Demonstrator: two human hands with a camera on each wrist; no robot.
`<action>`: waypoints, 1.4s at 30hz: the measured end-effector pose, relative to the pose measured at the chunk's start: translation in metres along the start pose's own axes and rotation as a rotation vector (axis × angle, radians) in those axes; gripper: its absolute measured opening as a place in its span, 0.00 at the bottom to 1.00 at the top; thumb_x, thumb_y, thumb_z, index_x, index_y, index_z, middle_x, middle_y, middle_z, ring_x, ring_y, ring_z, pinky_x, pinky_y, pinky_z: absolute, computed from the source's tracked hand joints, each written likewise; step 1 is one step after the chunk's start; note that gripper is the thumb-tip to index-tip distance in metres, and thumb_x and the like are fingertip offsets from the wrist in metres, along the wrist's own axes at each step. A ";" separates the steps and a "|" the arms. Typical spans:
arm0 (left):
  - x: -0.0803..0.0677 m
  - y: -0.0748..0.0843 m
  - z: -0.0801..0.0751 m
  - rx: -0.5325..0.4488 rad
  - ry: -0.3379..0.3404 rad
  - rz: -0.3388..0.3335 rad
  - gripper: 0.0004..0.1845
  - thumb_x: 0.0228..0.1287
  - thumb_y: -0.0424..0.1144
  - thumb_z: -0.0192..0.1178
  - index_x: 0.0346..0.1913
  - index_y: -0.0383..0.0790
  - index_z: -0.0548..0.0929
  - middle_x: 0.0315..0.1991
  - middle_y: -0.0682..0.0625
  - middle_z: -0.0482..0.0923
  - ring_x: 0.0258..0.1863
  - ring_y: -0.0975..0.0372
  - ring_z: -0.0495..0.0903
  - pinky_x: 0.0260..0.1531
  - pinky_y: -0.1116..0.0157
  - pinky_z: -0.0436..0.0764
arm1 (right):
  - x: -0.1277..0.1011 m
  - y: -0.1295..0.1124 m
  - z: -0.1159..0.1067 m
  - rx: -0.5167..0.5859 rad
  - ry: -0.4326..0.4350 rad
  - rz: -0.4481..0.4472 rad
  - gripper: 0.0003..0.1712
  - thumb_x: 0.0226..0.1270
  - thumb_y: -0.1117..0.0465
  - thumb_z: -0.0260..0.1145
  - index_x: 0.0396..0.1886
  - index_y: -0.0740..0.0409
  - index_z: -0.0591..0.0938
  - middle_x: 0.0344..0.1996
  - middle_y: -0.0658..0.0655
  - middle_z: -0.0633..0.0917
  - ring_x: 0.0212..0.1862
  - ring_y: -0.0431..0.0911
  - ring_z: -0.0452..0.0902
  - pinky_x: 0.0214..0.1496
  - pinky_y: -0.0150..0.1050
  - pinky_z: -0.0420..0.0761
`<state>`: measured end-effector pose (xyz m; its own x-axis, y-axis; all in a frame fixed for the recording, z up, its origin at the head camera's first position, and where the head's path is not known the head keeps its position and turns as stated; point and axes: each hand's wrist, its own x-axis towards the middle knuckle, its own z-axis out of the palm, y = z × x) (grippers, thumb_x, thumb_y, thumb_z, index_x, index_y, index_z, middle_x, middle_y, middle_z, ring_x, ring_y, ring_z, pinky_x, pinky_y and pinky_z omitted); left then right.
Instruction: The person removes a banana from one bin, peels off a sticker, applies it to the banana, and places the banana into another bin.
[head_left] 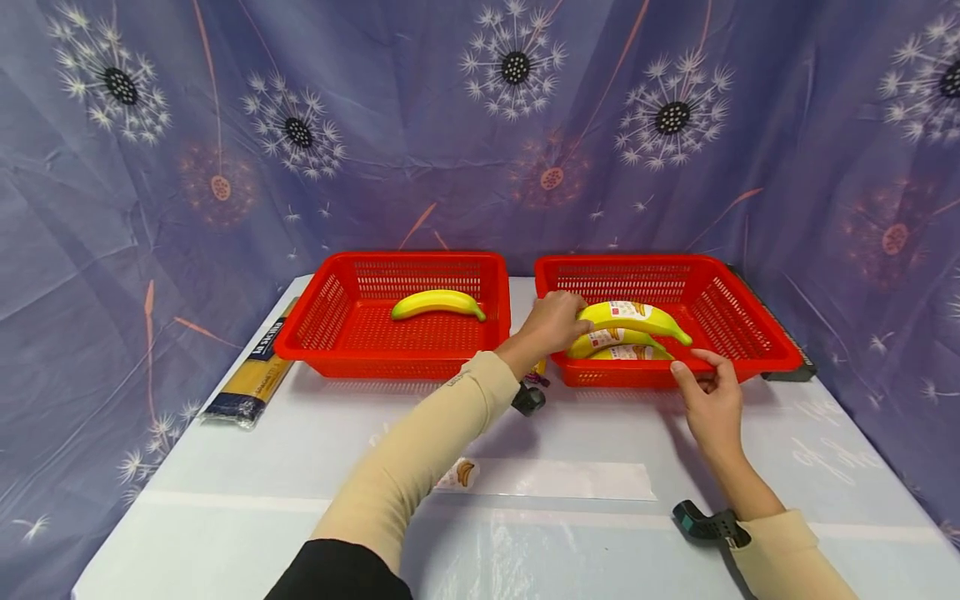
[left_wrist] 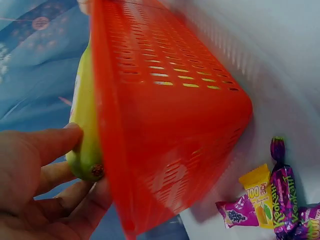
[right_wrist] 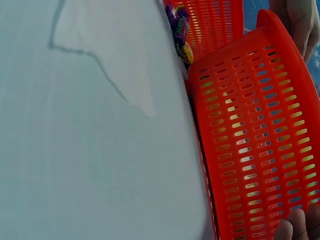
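My left hand [head_left: 555,321] grips the stem-less left end of a yellow banana [head_left: 637,318] with a white label, the topmost in the right red basket [head_left: 675,379]. Two more labelled bananas [head_left: 609,340] lie under it against the front wall. In the left wrist view, thumb and fingers close around the end of the banana [left_wrist: 87,117] right beside the basket rim. My right hand [head_left: 712,400] holds the front rim of that basket, near the banana's other tip. Some of its fingertips [right_wrist: 296,224] press on the outer wall in the right wrist view.
A left red basket [head_left: 405,367] holds one banana [head_left: 437,304]. Wrapped candies [left_wrist: 265,200] lie between the baskets. A pasta packet [head_left: 255,375] rests at the left edge, partly under that basket. A clear strip with a banana sticker [head_left: 555,479] lies in front.
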<state>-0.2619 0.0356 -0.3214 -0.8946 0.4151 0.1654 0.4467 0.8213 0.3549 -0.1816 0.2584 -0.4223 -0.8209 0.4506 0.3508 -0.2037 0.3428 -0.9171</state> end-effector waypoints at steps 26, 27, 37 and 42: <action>0.000 0.016 0.020 0.102 -0.081 0.058 0.19 0.62 0.48 0.60 0.54 0.46 0.81 0.51 0.54 0.81 0.52 0.62 0.77 0.55 0.67 0.74 | 0.001 -0.001 -0.002 -0.027 0.005 -0.002 0.22 0.59 0.60 0.68 0.53 0.59 0.76 0.22 0.39 0.75 0.25 0.34 0.68 0.25 0.22 0.69; -0.003 0.014 0.019 0.081 -0.058 0.060 0.20 0.63 0.48 0.60 0.55 0.47 0.80 0.52 0.54 0.80 0.54 0.61 0.76 0.56 0.67 0.73 | 0.001 -0.002 -0.002 -0.028 0.002 0.005 0.23 0.59 0.60 0.68 0.53 0.59 0.76 0.22 0.38 0.75 0.25 0.34 0.68 0.25 0.22 0.69; -0.036 -0.014 -0.012 -0.205 0.080 -0.006 0.18 0.63 0.46 0.60 0.55 0.49 0.80 0.49 0.52 0.76 0.52 0.60 0.71 0.52 0.63 0.74 | -0.012 -0.035 -0.005 -0.011 -0.051 0.025 0.24 0.60 0.65 0.66 0.56 0.65 0.74 0.22 0.39 0.75 0.23 0.32 0.68 0.25 0.21 0.69; -0.047 -0.047 -0.031 -0.245 0.161 -0.023 0.19 0.61 0.44 0.61 0.55 0.45 0.80 0.48 0.47 0.78 0.51 0.55 0.75 0.53 0.58 0.74 | -0.020 -0.032 0.002 -0.021 -0.138 0.003 0.29 0.60 0.64 0.66 0.62 0.60 0.71 0.23 0.41 0.75 0.23 0.33 0.67 0.25 0.24 0.68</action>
<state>-0.2407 -0.0346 -0.3167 -0.9035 0.3139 0.2918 0.4278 0.7026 0.5687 -0.1592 0.2370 -0.4002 -0.8874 0.3346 0.3171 -0.1908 0.3596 -0.9134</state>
